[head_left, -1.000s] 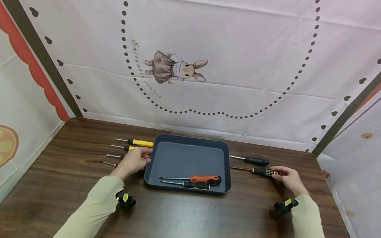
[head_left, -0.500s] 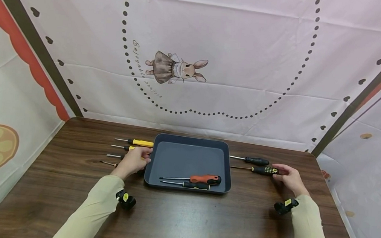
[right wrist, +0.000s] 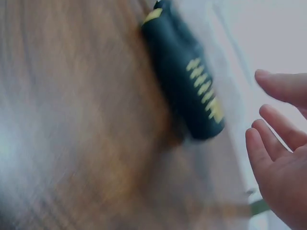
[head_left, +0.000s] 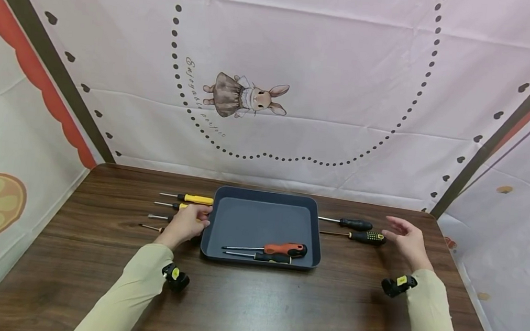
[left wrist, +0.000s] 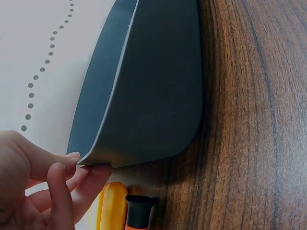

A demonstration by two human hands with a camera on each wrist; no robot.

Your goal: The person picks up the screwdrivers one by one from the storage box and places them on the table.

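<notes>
My left hand point(head_left: 186, 225) pinches the left rim of a dark grey rectangular tray point(head_left: 260, 215); in the left wrist view its thumb and fingers meet at the tray's corner edge point(left wrist: 91, 155). Inside the tray, near the front, lie an orange-handled screwdriver point(head_left: 281, 249) and a black-handled screwdriver point(head_left: 273, 258). On the right, a screwdriver with a yellow-dotted black handle point(head_left: 367, 237) lies on the table. My right hand point(head_left: 407, 242) is just beyond its handle end, fingers apart and holding nothing. Behind that one lies a plain black-handled screwdriver point(head_left: 356, 224).
Left of the tray several screwdrivers lie side by side, among them a yellow-handled screwdriver point(head_left: 198, 199); my left hand covers some handles. A printed white cloth point(head_left: 328, 87) hangs behind the brown wooden table point(head_left: 252, 311).
My right hand has lifted its fingers off the end of the dotted-handle screwdriver and drawn slightly away to the right. The left hand stays at the tray's rim.
</notes>
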